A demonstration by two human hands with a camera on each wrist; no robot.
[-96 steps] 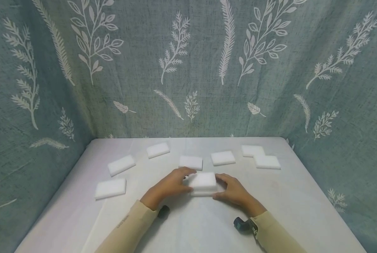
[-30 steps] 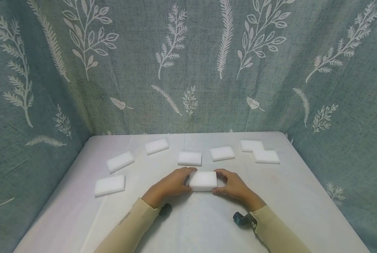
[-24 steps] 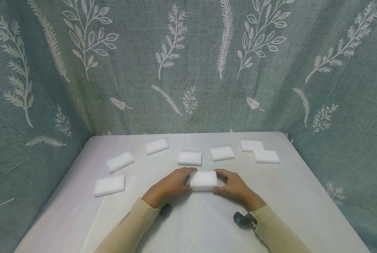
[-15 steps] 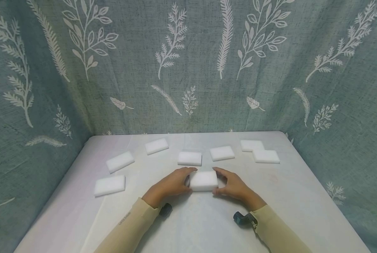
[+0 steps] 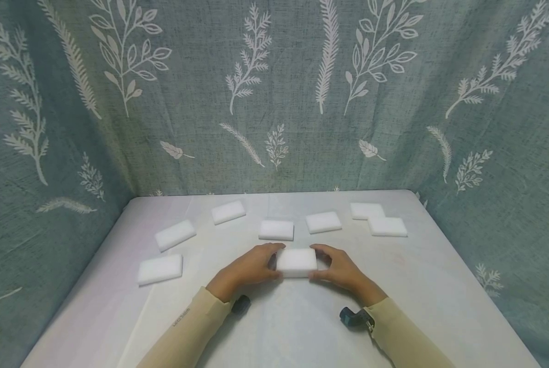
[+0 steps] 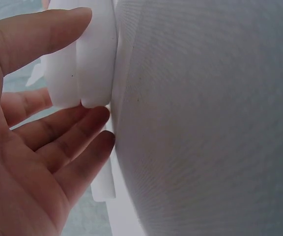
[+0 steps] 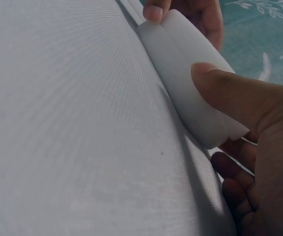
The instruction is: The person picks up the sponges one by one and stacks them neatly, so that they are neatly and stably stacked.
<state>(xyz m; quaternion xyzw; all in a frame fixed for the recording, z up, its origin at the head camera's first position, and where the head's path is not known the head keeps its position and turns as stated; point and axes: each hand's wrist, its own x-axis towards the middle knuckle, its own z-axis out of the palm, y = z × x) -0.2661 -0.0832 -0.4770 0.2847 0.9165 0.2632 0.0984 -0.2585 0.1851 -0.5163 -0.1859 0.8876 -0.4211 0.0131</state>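
Note:
Two white sponge blocks lie flat, one on top of the other, at the middle of the table, their edges nearly flush. The upper sponge hides most of the lower one in the head view. Both layers show from the side in the left wrist view, the lower sponge against the table. My left hand holds the stack's left end, thumb on the near face and fingers behind. At the other end, my right hand grips likewise, its thumb across the near face.
Behind the stack lies a single sponge, with another sponge to its right. Two overlapping sponges sit at the back right. Several more, including a front-left sponge, spread leftward. Patterned curtains surround the white table.
Since about three seconds ago, the upper sponge has come down level and lined up with the lower one. During the last second both hands stay almost still, with small finger shifts.

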